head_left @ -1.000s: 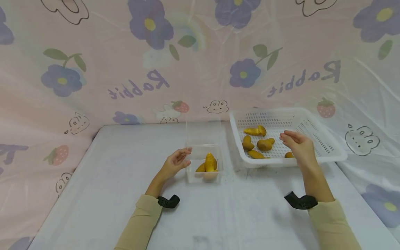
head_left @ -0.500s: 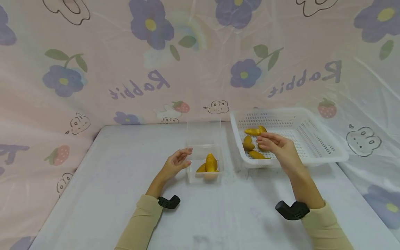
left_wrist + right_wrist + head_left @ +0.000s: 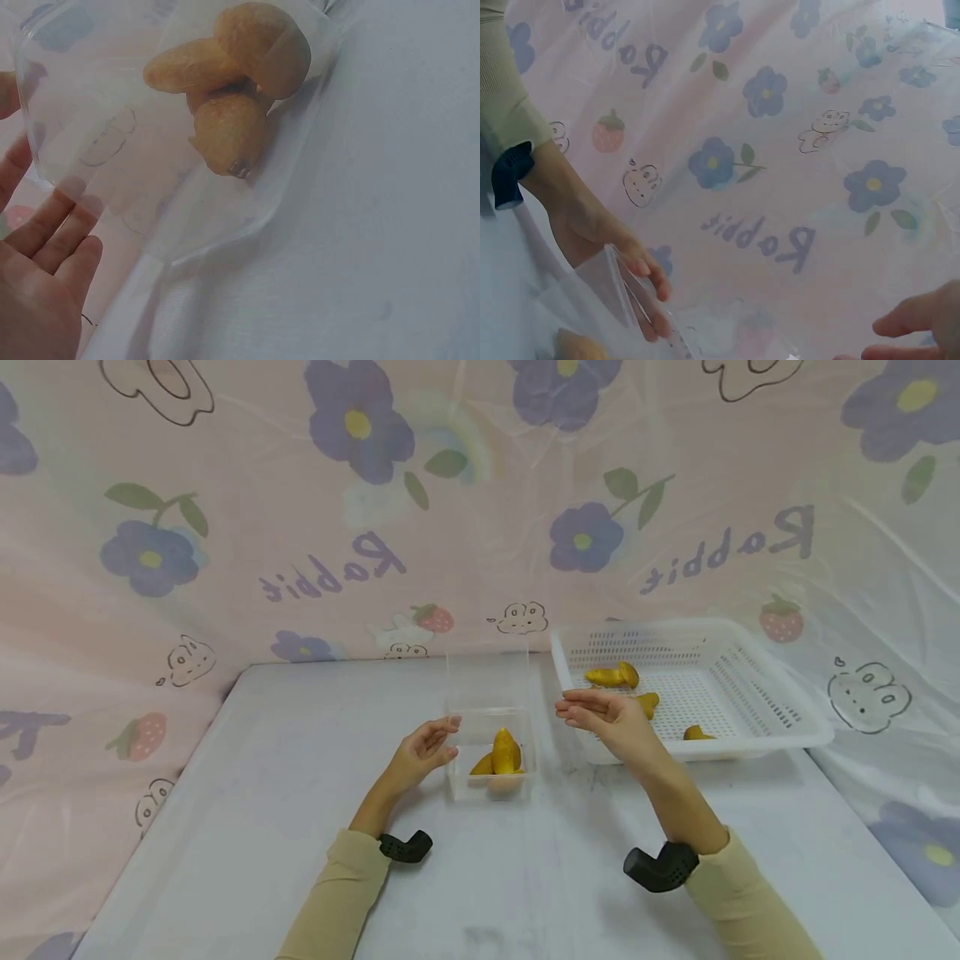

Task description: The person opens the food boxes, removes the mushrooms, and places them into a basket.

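My left hand (image 3: 417,758) rests at the left side of a clear plastic box (image 3: 463,787). In the left wrist view its fingers (image 3: 56,225) lie loosely extended right at the box wall. Several yellow-brown mushrooms (image 3: 505,752) with thick stems are piled inside the box, and its transparent lid (image 3: 487,681) stands raised at the back. Over the left front corner of a white perforated basket (image 3: 772,710) is my right hand (image 3: 618,727), its fingers extended, with nothing seen between them. Beyond it lie more mushrooms (image 3: 611,675); the hand hides part of the basket's near left side.
A white-covered table (image 3: 315,718) carries the box and the basket. One mushroom (image 3: 697,733) lies by the basket's front wall. A printed curtain (image 3: 465,543) with flowers and rabbits hangs behind and along the sides. Black cameras (image 3: 660,868) sit on both wrists.
My right hand has travelled left across the basket, from its right part to the left front corner, uncovering the mushroom by the front wall. The left hand and the box have stayed put.
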`<state>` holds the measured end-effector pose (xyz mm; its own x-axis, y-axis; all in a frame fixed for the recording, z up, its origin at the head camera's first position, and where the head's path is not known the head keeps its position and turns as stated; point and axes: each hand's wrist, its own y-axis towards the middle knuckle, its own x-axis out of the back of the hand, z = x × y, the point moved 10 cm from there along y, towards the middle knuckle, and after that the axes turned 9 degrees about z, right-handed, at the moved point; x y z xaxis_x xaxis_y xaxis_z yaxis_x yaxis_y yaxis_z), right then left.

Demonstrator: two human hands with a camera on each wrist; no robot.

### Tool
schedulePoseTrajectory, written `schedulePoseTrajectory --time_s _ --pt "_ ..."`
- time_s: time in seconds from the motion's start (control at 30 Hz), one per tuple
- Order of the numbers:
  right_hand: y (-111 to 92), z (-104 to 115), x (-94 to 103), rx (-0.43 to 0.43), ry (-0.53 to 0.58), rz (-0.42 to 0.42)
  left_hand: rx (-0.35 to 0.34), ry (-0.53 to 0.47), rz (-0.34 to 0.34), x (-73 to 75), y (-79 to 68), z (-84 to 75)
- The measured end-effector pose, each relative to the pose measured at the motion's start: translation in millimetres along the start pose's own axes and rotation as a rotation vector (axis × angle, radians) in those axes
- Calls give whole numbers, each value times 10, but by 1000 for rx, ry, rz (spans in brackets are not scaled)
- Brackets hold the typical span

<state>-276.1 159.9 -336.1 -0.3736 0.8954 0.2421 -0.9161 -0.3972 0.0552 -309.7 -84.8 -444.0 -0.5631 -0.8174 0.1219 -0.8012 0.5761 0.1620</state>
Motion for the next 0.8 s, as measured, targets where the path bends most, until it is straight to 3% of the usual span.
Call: schedulePoseTrajectory --time_s 0.23,0.4,0.8 --pt "291 -161 -339 -77 -105 116 11 33 3 -4 -7 2" --pt "496 -242 -521 -120 -219 193 -18 36 13 -8 -6 -9" --pt "712 -366 -729 -125 -393 293 -6 42 3 6 -6 -2"
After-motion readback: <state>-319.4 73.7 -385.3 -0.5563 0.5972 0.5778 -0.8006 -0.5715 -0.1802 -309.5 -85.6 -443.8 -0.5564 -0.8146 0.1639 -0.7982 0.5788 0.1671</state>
